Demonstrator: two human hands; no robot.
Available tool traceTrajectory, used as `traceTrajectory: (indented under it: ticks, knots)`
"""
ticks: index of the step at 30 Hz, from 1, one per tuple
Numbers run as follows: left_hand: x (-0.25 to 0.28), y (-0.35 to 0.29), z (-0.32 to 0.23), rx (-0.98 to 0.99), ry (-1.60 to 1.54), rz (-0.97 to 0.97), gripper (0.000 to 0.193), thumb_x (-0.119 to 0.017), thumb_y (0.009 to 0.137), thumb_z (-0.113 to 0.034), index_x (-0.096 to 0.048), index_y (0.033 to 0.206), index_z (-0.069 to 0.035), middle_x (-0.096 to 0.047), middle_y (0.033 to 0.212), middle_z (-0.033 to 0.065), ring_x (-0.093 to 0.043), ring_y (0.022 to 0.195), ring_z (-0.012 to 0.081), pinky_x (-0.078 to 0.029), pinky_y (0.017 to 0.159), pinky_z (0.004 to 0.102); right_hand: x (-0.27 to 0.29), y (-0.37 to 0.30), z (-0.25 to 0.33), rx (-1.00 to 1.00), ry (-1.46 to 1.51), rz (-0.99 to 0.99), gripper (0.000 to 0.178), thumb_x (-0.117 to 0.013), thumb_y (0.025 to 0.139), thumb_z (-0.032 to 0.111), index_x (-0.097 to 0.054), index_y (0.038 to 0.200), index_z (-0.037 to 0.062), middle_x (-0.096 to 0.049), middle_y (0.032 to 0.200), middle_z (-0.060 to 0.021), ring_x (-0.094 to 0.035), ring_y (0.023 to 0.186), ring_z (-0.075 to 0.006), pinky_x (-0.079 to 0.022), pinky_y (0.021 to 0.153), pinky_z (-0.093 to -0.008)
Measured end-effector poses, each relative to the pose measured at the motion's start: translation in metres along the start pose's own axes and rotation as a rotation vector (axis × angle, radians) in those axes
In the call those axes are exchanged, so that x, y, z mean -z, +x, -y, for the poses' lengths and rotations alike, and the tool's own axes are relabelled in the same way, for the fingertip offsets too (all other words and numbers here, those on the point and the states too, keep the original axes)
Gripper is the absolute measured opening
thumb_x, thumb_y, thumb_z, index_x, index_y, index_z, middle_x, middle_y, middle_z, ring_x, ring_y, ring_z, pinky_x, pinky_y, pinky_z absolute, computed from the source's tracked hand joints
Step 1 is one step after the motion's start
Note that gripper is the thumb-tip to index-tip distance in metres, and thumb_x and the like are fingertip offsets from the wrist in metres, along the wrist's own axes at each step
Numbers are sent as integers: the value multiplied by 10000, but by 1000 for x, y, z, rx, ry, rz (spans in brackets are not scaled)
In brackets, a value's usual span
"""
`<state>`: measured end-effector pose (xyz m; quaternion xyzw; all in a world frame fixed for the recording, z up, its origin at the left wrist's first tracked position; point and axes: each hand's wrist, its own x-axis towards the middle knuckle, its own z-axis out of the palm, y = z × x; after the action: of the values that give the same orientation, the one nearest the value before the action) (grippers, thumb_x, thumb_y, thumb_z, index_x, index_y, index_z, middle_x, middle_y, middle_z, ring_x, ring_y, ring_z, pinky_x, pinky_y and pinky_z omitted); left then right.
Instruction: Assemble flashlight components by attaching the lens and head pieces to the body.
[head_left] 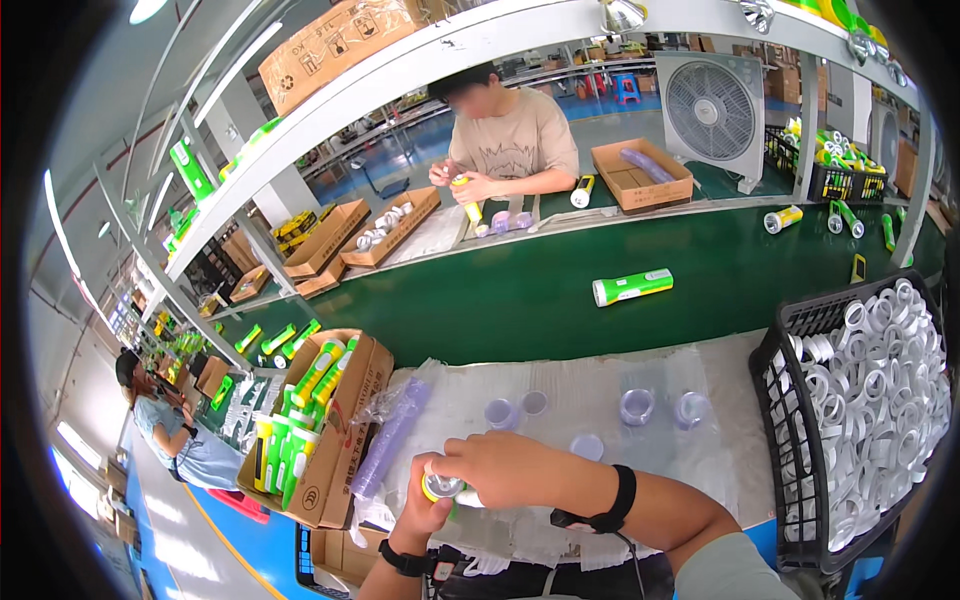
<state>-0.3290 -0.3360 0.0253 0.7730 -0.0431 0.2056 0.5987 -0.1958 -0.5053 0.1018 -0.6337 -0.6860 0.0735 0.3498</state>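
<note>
Close to the table's near edge, my left hand [424, 508] is wrapped round a flashlight [443, 486] whose round, shiny reflector end faces up. My right hand [492, 468] reaches over from the right, its fingers closed on the rim of that same flashlight. A bit of white shows under the right fingers; I cannot make out whether it is a separate ring. Beyond the hands, several clear round lenses [637, 406] lie on the white table covering [660, 480]. To the left of them rests a long stack of lenses in a purplish plastic sleeve [394, 437].
A cardboard box [352, 440] of green and yellow flashlights stands left, a black basket [796, 490] heaped with white rings [865, 400] right. One flashlight [633, 287] lies on the green conveyor belt [500, 300]. Across it a co-worker [510, 140] handles another. A metal shelf [450, 45] spans overhead.
</note>
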Motion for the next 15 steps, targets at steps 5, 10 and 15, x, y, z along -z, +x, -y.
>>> traceTrajectory:
  ticks: [5, 10, 15]
  knots:
    - [4, -2, 8, -27, 18, -8, 726, -674, 770, -493, -357, 1206, -7, -488, 1082, 82, -492, 997, 154, -409, 858, 316, 2, 1, 0, -1, 27, 31, 481, -612, 712, 29, -499, 1166, 145, -553, 897, -93, -594, 802, -304, -456, 659, -412]
    - [1, -4, 11, 6, -9, -10, 704, -703, 750, -447, -379, 1201, -14, -493, 1088, 80, -496, 1000, 157, -407, 870, 320, 3, 0, -2, -7, 70, 53, 507, -615, 698, 14, -490, 1167, 161, -551, 892, -100, -597, 783, -314, -456, 638, -417]
    - [0, 0, 5, 42, 34, 150, 640, -721, 733, -343, -403, 1193, -31, -506, 1094, 68, -497, 1012, 151, -403, 882, 320, 6, -4, -4, -93, 61, 159, 491, -624, 688, 21, -485, 1135, 170, -551, 894, -115, -604, 766, -325, -456, 606, -425]
